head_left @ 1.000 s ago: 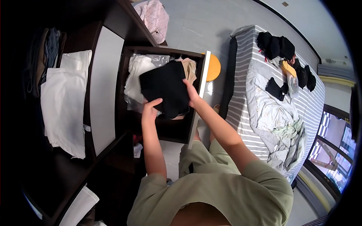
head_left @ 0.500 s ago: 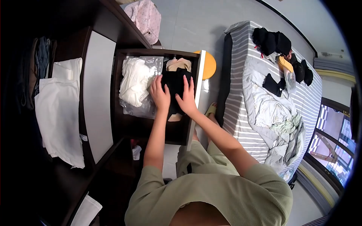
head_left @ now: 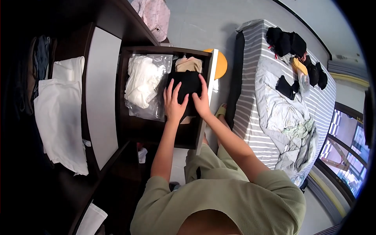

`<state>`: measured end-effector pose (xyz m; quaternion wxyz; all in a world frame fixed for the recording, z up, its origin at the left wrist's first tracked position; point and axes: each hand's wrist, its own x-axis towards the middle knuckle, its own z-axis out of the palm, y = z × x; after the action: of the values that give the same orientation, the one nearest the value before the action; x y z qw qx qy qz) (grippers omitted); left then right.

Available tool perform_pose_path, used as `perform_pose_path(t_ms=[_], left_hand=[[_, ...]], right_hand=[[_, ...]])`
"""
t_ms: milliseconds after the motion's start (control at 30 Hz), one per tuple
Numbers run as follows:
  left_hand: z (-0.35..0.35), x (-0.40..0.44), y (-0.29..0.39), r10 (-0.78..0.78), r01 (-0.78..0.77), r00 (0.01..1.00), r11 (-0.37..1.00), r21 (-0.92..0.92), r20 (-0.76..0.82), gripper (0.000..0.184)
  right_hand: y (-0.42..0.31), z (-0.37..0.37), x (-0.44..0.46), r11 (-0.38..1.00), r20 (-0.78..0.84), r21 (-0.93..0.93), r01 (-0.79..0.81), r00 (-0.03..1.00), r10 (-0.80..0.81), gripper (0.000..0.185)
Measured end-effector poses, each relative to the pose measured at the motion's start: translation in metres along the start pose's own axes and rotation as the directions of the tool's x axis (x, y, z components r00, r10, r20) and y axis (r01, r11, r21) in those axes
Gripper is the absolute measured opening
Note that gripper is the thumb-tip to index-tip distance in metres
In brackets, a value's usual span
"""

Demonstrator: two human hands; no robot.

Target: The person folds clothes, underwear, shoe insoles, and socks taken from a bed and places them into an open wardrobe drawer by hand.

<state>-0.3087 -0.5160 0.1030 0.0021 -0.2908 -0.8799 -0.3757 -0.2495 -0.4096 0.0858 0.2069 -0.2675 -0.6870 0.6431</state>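
A folded black cloth (head_left: 188, 83) lies in the open drawer (head_left: 178, 140), on top of beige clothing (head_left: 188, 64) near the drawer's front. My left hand (head_left: 174, 102) rests on the cloth's left side with its fingers spread. On the right side, against the drawer front, my right hand (head_left: 201, 100) touches the cloth with thumb and fingers apart. Left of my hands, a white garment (head_left: 141, 80) lies on a clear plastic bag (head_left: 161, 70) in the same drawer.
White trousers (head_left: 58, 121) and dark clothes (head_left: 39, 70) hang at the left. A pink bag (head_left: 154, 17) and a yellow stool (head_left: 220, 64) stand beyond the drawer. The striped bed (head_left: 248, 84) at the right holds black items (head_left: 288, 43) and rumpled bedding (head_left: 274, 98).
The black cloth, held raised over the drawer a second ago, now lies on the beige clothing. Both hands have let go of its edges and lie spread on it, slightly further right than half a second ago.
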Motion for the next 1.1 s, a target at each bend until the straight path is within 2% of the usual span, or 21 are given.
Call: perform_pose_path(t_ms=[133, 200, 267, 333, 400, 467, 600, 633, 767, 933, 1033, 1100], left_hand=[[-0.011, 0.038, 0.017, 0.055, -0.057, 0.997, 0.998, -0.03, -0.051, 0.049], [-0.003, 0.05, 0.014, 0.015, -0.016, 1.0, 0.999, 0.031, 0.025, 0.055], [0.019, 0.052, 0.0, -0.017, -0.002, 0.991, 0.989, 0.15, 0.13, 0.059], [0.042, 0.043, -0.014, -0.082, 0.027, 0.963, 0.977, 0.211, 0.257, 0.062], [0.048, 0.041, -0.012, -0.041, -0.03, 0.969, 0.959, 0.281, 0.245, 0.063], [0.049, 0.039, -0.01, -0.059, -0.026, 0.96, 0.955, 0.295, 0.275, 0.063], [0.064, 0.037, -0.027, -0.086, -0.008, 0.96, 0.944, 0.33, 0.268, 0.061], [0.069, 0.036, -0.032, -0.087, -0.003, 0.964, 0.942, 0.335, 0.253, 0.061], [0.078, 0.033, -0.041, -0.07, 0.018, 0.981, 0.961, 0.275, 0.182, 0.056], [0.079, 0.032, -0.04, -0.078, 0.043, 0.986, 0.973, 0.226, 0.148, 0.055], [0.074, 0.03, -0.036, -0.086, 0.071, 0.989, 0.989, 0.127, 0.117, 0.057], [0.068, 0.024, -0.028, -0.096, 0.095, 0.995, 0.995, 0.024, 0.03, 0.066]], right_hand=[[-0.032, -0.002, 0.032, 0.992, -0.052, 0.127, 0.02, 0.999, -0.013, 0.069], [-0.014, -0.002, 0.05, 0.995, -0.029, 0.076, -0.059, 0.998, 0.061, 0.068], [0.002, 0.001, 0.059, 0.964, -0.063, -0.234, -0.125, 0.992, 0.114, 0.066], [0.011, 0.009, 0.06, 0.855, -0.112, -0.514, 0.069, 0.983, -0.147, 0.064], [0.01, 0.013, 0.057, 0.703, 0.043, -0.668, 0.244, 0.956, -0.291, 0.056], [0.011, 0.013, 0.055, 0.577, 0.225, -0.746, 0.331, 0.942, -0.25, 0.051], [0.055, 0.015, 0.064, 0.617, 0.287, -0.732, 0.29, 0.952, -0.106, 0.05], [0.06, 0.018, 0.063, 0.571, 0.287, -0.773, 0.276, 0.955, -0.073, 0.053], [0.067, 0.027, 0.064, 0.59, 0.195, -0.796, 0.133, 0.98, 0.042, 0.056], [0.066, 0.029, 0.065, 0.592, 0.16, -0.798, 0.111, 0.987, 0.031, 0.056], [0.064, 0.027, 0.066, 0.621, 0.165, -0.773, 0.128, 0.986, 0.001, 0.056], [0.063, 0.019, 0.068, 0.642, 0.187, -0.749, 0.162, 0.982, -0.03, 0.057]])
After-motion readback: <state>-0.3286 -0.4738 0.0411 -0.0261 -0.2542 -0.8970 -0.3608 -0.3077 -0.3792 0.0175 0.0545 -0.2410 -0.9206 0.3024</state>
